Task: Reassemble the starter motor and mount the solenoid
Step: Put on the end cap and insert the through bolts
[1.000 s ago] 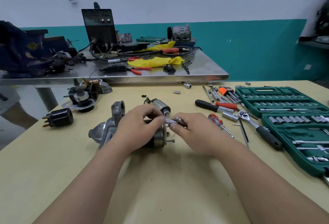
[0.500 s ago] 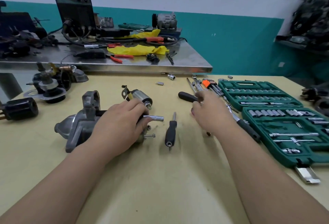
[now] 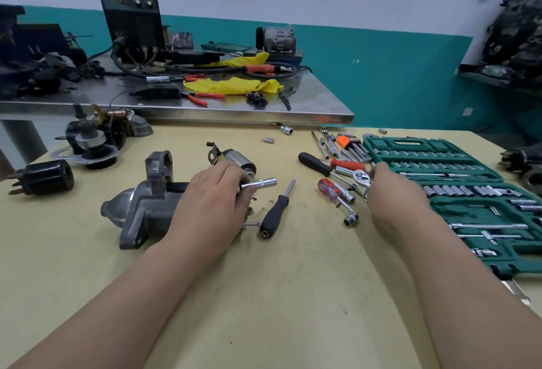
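Near on the bench (image 3: 264, 295), left hand (image 3: 211, 207) curled over the starter motor (image 3: 143, 210), likely heavy, rigid, roll-prone, best gripped round its body; farther off, right hand (image 3: 393, 192) bent onto the ratchet (image 3: 362, 176), grip unclear; just beyond the motor, solenoid (image 3: 234, 158).

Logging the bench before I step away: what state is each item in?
starter motor, on its side, held
long socket, projecting from the motor's end
black driver, lying loose
ratchet, head visible, handle covered
socket case, open
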